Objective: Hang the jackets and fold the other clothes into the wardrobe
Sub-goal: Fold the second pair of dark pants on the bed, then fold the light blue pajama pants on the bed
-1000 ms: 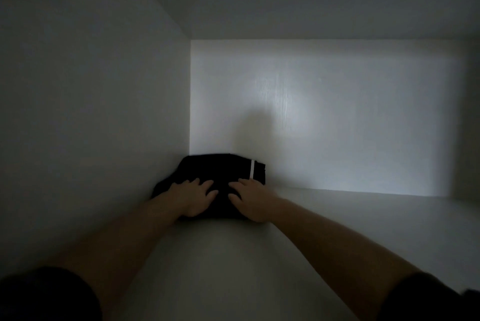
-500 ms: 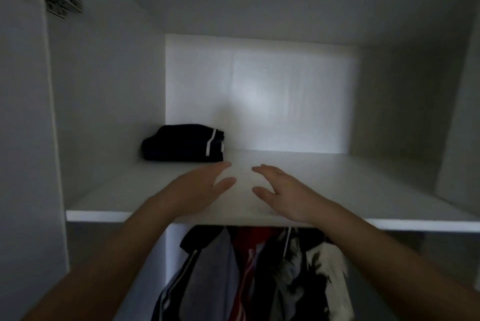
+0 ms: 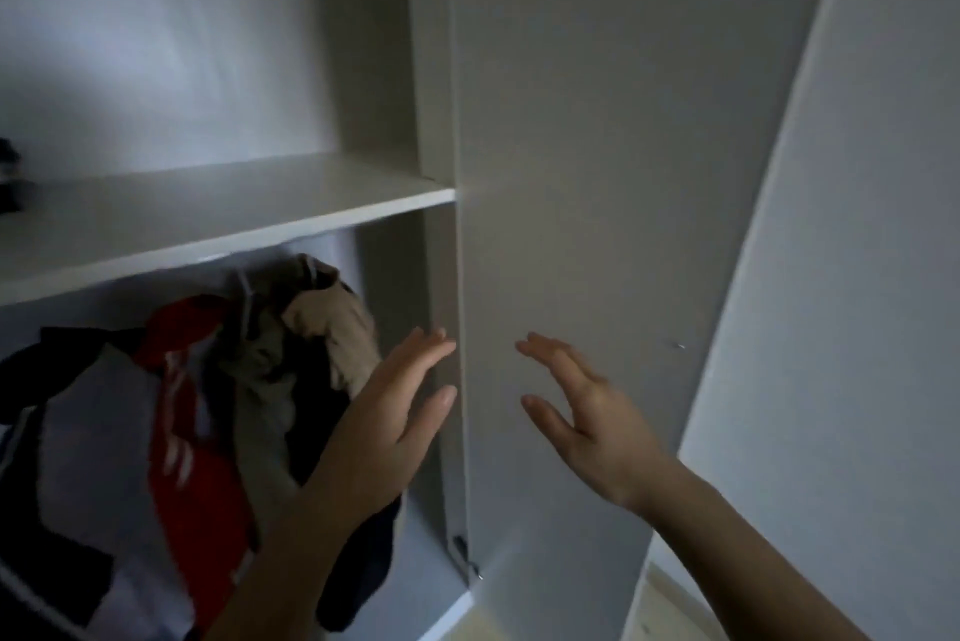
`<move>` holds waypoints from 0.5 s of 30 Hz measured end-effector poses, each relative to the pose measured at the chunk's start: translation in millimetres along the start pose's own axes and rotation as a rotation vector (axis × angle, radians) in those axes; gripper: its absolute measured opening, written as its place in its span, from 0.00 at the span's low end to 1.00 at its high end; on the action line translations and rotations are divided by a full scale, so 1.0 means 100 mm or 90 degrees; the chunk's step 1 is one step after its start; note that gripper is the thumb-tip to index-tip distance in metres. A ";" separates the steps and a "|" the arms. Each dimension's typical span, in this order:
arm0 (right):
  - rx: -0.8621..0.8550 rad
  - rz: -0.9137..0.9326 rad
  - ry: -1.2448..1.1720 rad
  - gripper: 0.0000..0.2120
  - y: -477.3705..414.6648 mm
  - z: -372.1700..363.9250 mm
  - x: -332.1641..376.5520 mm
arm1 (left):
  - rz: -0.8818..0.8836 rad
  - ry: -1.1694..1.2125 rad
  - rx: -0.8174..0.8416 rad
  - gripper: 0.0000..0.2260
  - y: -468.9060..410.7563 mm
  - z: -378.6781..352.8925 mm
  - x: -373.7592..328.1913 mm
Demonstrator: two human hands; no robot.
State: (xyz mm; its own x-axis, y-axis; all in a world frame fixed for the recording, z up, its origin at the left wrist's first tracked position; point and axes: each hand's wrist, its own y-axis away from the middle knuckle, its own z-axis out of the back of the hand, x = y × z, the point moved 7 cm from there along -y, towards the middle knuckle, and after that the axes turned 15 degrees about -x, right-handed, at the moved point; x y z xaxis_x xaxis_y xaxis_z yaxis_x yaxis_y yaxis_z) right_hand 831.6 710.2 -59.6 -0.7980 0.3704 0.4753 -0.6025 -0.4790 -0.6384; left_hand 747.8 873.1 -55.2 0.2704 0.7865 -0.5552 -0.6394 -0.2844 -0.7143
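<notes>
Fingers [image 3: 415,365] on both sides are straight and loosely spread, holding nothing. The left hand [image 3: 387,427] hovers in front of the right end of the hanging jackets [image 3: 176,406], its fingertips just short of the hinged edge of the open wardrobe door [image 3: 597,147]. The right hand [image 3: 582,412] hovers before the door's inner face; whether it touches the panel cannot be told. The door stands upright, long axis vertical. Its lower hinge [image 3: 462,555] shows on the edge that runs up between the two hands, and its free edge lies away to the right, so the right hand is the nearer one if the door is to be swung. The jackets hang below the shelf [image 3: 260,209], to the left of and behind the left hand, packed close together: a red and white one, dark ones, a beige one at the right end. A folded dark garment [image 3: 8,178] lies on the shelf at the far left edge of the view, well up and away from both hands and mostly cut off. With both hands empty, I judge the next move to be either a turn away to fetch another piece or a reach rightward for the door.
</notes>
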 end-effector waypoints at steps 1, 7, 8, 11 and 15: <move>-0.015 -0.040 0.031 0.22 0.17 0.19 -0.17 | -0.023 0.021 0.023 0.19 0.00 -0.21 -0.11; -0.142 -0.247 0.148 0.19 1.35 1.21 -0.78 | -0.074 0.202 0.198 0.15 0.30 -1.51 -0.76; -0.162 -0.280 0.167 0.19 1.57 1.37 -0.83 | -0.080 0.231 0.237 0.15 0.43 -1.74 -0.90; -0.241 -0.397 0.181 0.18 2.24 1.85 -0.97 | -0.079 0.295 0.362 0.16 0.88 -2.32 -1.40; -0.386 -0.508 0.160 0.16 3.11 2.48 -1.02 | -0.082 0.353 0.455 0.12 1.40 -2.85 -2.12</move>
State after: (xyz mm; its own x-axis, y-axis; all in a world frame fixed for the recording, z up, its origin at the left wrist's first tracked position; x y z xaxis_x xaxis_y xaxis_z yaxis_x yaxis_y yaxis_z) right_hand 723.3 326.1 -156.8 -0.1015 0.5932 0.7986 -0.7950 0.4343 -0.4236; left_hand 806.1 510.3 -158.9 0.5595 0.3601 -0.7465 -0.8238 0.3406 -0.4531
